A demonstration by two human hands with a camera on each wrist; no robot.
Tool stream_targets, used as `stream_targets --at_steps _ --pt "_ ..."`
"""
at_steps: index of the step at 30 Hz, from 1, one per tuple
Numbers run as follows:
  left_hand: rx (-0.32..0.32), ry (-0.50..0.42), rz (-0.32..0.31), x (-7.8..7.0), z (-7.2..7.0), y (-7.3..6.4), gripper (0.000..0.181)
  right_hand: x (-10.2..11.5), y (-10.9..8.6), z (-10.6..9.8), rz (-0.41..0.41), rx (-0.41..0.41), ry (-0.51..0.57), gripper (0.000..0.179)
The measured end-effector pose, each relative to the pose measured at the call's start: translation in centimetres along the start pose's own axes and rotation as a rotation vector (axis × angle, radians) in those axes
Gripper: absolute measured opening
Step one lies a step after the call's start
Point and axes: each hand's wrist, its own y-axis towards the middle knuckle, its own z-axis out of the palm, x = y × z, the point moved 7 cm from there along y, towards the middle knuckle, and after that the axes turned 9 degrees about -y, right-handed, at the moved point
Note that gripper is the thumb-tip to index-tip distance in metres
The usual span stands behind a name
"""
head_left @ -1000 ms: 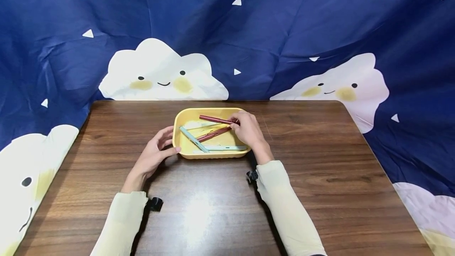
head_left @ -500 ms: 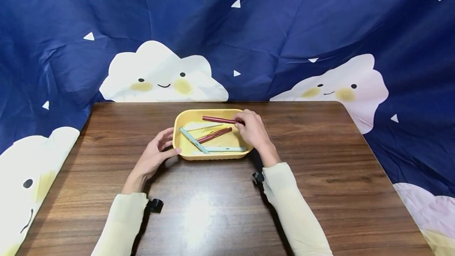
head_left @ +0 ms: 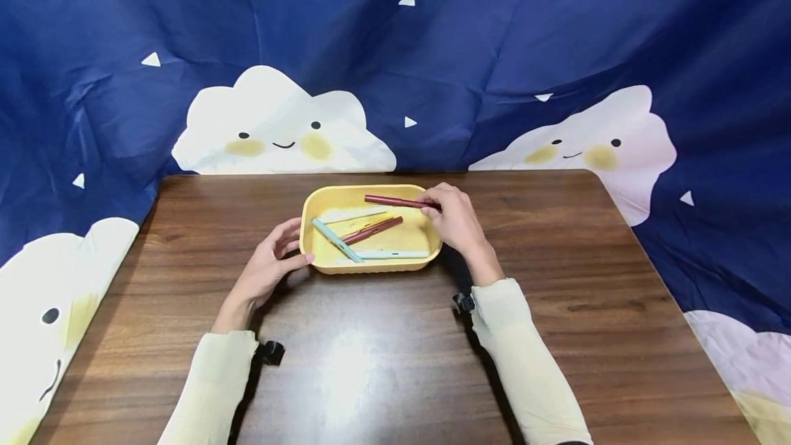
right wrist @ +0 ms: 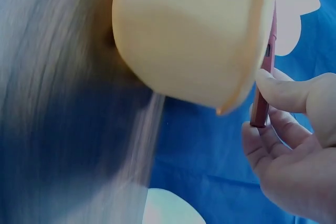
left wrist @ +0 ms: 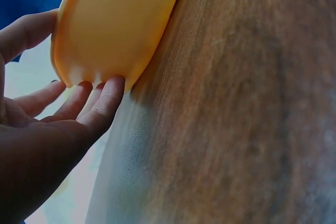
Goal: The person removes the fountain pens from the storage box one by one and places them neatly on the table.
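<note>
My right hand [head_left: 459,220] pinches a dark red pen [head_left: 395,200] by its right end, over the back right rim of a yellow plastic tray [head_left: 371,268]. Thumb and fingers close on the pen beside the tray wall in the right wrist view. My left hand [head_left: 262,279] holds the tray's left end, its thumb at the front corner and its fingertips [left wrist: 113,88] against the outer wall. Inside lie another dark red pen [head_left: 386,224], a light blue pen [head_left: 336,240] slanting at the left, a pale blue pen [head_left: 395,254] along the front and a whitish pen [head_left: 352,215].
The tray stands towards the back of a brown wooden table [head_left: 556,280]. Behind the table hangs a blue cloth [head_left: 432,53] printed with white clouds. Small black cameras [head_left: 270,353] sit at both wrists.
My right hand has moved to the right, carrying the dark red pen from over the tray's middle towards its back right corner. My left hand and the tray have stayed put.
</note>
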Motion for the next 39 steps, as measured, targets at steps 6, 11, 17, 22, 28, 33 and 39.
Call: stream_targets --at_steps 6,11,17,22,28,33,39 --pt "-0.003 0.005 -0.006 -0.1 0.0 0.0 0.077 -1.0 -0.1 -1.1 0.001 -0.018 -0.006 0.013" --pt "-0.006 0.01 -0.011 0.0 0.0 0.0 0.077 -1.8 -0.3 -1.8 0.0 -0.032 -0.007 0.013" --pt "-0.005 0.004 -0.016 0.0 0.0 -0.1 0.076 -2.7 -0.5 -2.6 0.004 -0.057 -0.008 0.014" --pt "-0.001 -0.001 -0.015 -0.1 0.1 0.0 0.077 -3.6 -0.6 -3.2 0.012 -0.06 -0.027 0.014" --pt "0.005 0.001 -0.015 -0.1 0.1 0.0 0.076 -4.8 -1.1 -3.7 0.026 -0.066 -0.032 0.013" --pt "0.004 0.002 -0.01 -0.2 0.1 0.0 0.076 -5.9 -1.2 -4.1 0.044 -0.08 -0.031 0.014" --pt "0.007 -0.005 -0.011 -0.2 0.2 0.0 0.076 -6.9 -1.4 -4.5 0.047 -0.087 -0.041 0.013"
